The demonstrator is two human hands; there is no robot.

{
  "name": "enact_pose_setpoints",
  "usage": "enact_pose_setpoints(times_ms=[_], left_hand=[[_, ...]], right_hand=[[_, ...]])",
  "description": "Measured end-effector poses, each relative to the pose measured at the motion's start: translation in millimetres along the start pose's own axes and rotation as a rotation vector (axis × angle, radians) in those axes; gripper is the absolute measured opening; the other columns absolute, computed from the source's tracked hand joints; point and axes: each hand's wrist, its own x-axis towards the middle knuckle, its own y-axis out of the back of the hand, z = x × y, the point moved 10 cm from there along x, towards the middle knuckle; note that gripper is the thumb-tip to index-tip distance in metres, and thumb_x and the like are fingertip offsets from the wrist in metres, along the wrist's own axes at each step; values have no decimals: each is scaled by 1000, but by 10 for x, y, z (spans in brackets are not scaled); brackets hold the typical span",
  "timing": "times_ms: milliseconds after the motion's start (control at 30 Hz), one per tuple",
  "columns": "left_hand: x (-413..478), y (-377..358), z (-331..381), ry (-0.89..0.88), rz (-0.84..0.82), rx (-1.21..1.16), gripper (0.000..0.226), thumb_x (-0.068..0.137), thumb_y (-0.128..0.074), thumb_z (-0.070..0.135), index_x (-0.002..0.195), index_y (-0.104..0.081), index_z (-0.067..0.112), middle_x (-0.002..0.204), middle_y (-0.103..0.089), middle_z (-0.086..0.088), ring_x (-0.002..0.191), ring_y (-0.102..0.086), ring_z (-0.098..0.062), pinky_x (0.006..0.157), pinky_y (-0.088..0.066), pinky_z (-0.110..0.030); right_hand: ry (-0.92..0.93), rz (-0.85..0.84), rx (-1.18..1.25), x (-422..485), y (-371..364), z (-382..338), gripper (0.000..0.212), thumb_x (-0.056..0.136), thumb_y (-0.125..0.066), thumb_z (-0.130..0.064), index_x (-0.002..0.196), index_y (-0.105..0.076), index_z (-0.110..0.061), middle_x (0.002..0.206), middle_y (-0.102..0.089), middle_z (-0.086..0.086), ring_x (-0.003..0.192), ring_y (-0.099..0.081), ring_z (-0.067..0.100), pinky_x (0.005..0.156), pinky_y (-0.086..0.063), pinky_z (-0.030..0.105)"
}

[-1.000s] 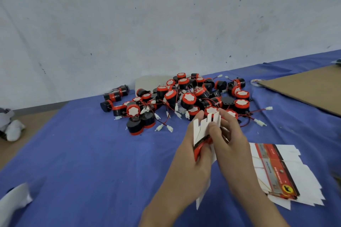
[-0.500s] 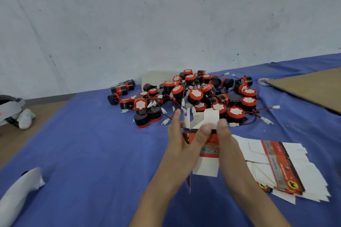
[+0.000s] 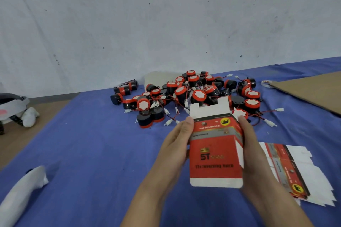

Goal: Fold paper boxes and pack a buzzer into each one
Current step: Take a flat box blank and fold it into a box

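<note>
Blue cloth (image 3: pixel 92 143) lies under a scuffed white wall (image 3: pixel 166 24). Your left hand (image 3: pixel 177 145) and right hand (image 3: pixel 252 153) grip the paper box (image 3: pixel 215 155) by its sides, near the buzzer pile (image 3: pixel 193 96); its back is hidden.

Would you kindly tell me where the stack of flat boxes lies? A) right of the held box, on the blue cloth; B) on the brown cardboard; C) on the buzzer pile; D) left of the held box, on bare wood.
A: the flat boxes lie on the blue cloth, right of the box held by the left hand and right hand.
</note>
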Motion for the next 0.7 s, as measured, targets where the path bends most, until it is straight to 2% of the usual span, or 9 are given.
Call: enact_pose_setpoints(times_ms=[100, 167, 267, 300, 367, 433, 500, 600, 700], left_hand=[[-3, -53, -77, 64, -8, -70, 45, 84, -58, 69, 104, -75, 33, 116, -73, -8, 109, -69, -25, 101, -52, -52], [-2, -76, -122, 98, -14, -99, 41, 87, -57, 64, 99, -77, 30, 117, -69, -9, 107, -66, -25, 102, -50, -53], [-28, -79, -166, 132, -6, -118, 30, 94, -57, 54, 95, -77, 31, 113, -74, -7, 103, -71, -23, 86, -60, -41], [-39, -59, -163, 130, 11, -118, 28, 94, -58, 51, 96, -76, 30, 109, -75, -8, 100, -73, -24, 79, -61, -37], [-46, 18, -77, 71, 72, -89, 27, 89, -64, 51, 102, -73, 29, 106, -76, -8, 95, -74, -25, 74, -60, -34], [-50, 133, 87, -55, 165, -55, 34, 84, -67, 53, 113, -66, 36, 104, -76, 2, 91, -75, -19, 73, -61, -32], [-95, 225, 287, -223, 279, 58, 32, 88, -66, 51, 117, -54, 52, 102, -72, 23, 89, -73, -4, 67, -58, -19], [-193, 85, 450, -390, 332, 304, 45, 85, -60, 60, 127, -46, 56, 107, -62, 41, 98, -63, 14, 73, -49, -5], [-227, -185, 415, -429, 209, 342, 55, 84, -46, 70, 136, -43, 53, 116, -55, 48, 110, -53, 22, 82, -40, 2]], right_hand=[[-59, -47, -16, -16, -27, 50, 48, 77, -57, -68, 76, -82, -26, 89, -78, 11, 70, -75, 27, 50, -57, 35], [-30, -38, -110, -6, -19, 31, 47, 81, -54, -66, 71, -81, -28, 82, -78, 9, 67, -75, 24, 47, -56, 32], [127, -1, -342, -36, -48, -114, 42, 92, -48, -59, 66, -77, -43, 73, -77, -3, 62, -74, 12, 46, -53, 22], [194, -6, -418, -47, -85, -177, 40, 95, -46, -56, 72, -77, -46, 77, -77, -6, 67, -74, 9, 53, -55, 23], [306, 4, -465, -53, -80, -280, 28, 99, -47, -48, 97, -74, -44, 92, -77, -8, 80, -74, 8, 65, -57, 25], [410, 59, -477, -64, -14, -377, 25, 99, -49, -45, 120, -63, -43, 110, -72, -14, 96, -71, 5, 71, -56, 21], [491, 28, -527, -119, -106, -419, 37, 94, -47, -53, 131, -53, -49, 125, -61, -29, 114, -60, -5, 82, -50, 15], [449, -130, -570, -200, -358, -267, 47, 88, -45, -67, 135, -43, -62, 122, -52, -49, 111, -53, -21, 79, -45, 1], [464, -170, -620, -245, -419, -198, 57, 81, -37, -87, 136, -30, -71, 143, -38, -42, 131, -40, -17, 102, -38, 14]])
